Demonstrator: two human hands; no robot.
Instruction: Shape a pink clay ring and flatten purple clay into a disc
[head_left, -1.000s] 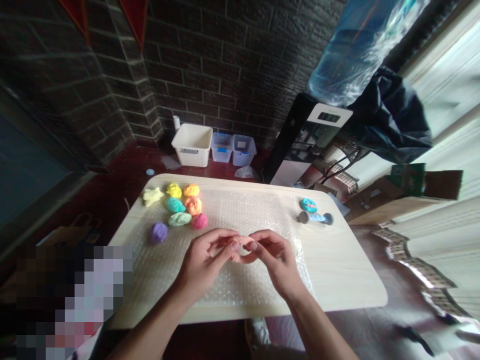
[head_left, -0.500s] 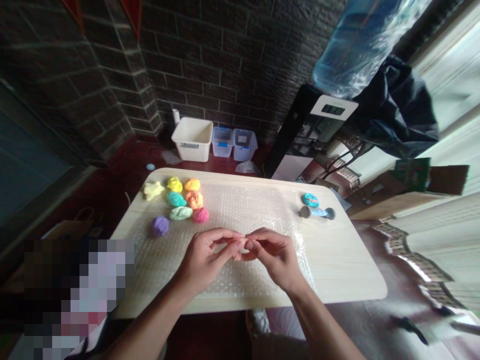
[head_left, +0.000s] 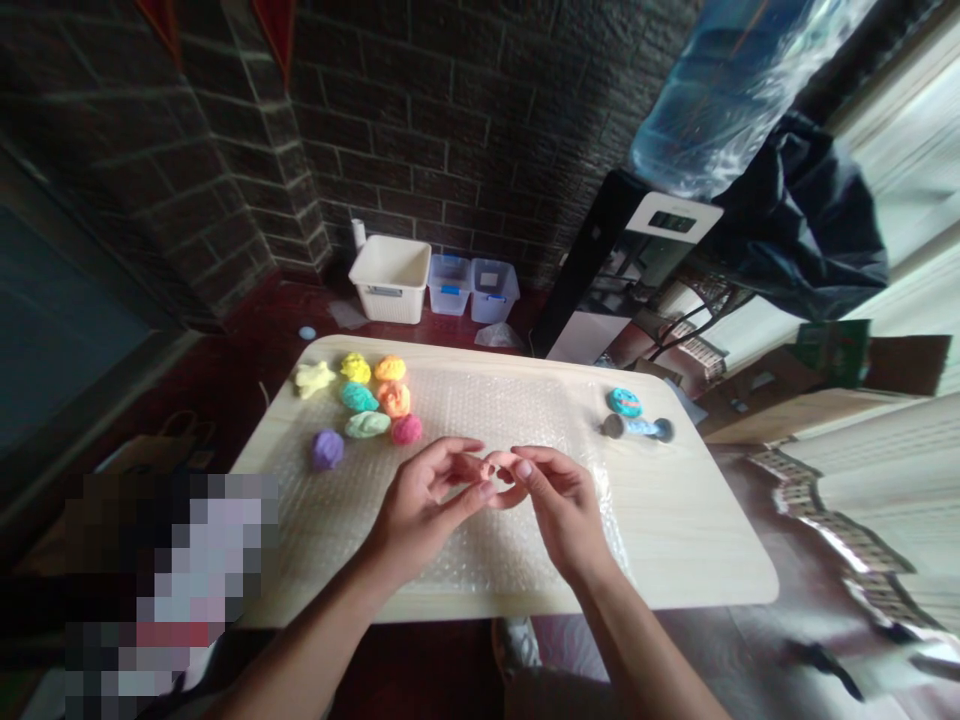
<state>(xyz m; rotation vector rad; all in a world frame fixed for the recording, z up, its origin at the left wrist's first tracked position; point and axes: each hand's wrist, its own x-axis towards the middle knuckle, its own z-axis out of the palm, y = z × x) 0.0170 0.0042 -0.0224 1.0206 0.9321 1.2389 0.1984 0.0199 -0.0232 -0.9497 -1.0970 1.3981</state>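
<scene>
My left hand [head_left: 424, 495] and my right hand [head_left: 559, 500] meet above the bubble wrap sheet [head_left: 480, 410], and together they pinch a small pale pink piece of clay [head_left: 499, 463] between fingertips and thumbs. Both hands hover over the middle of the light wooden table [head_left: 697, 530]. To the far left lie several clay lumps: a purple one [head_left: 327, 449], a magenta one [head_left: 406, 430], a mint one [head_left: 367, 424], an orange one [head_left: 394, 398] and a pale yellow star shape [head_left: 314, 378].
A teal clay disc [head_left: 624, 401] and a small blue roller [head_left: 638, 428] lie at the table's far right. Beyond the table stand a white basket [head_left: 391, 278], two clear bins [head_left: 471, 289] and a water dispenser [head_left: 637, 250]. A brick wall is behind.
My hands rose slightly and shifted a little to the right, still working the pink clay between the fingertips. The fingers of my left hand spread more.
</scene>
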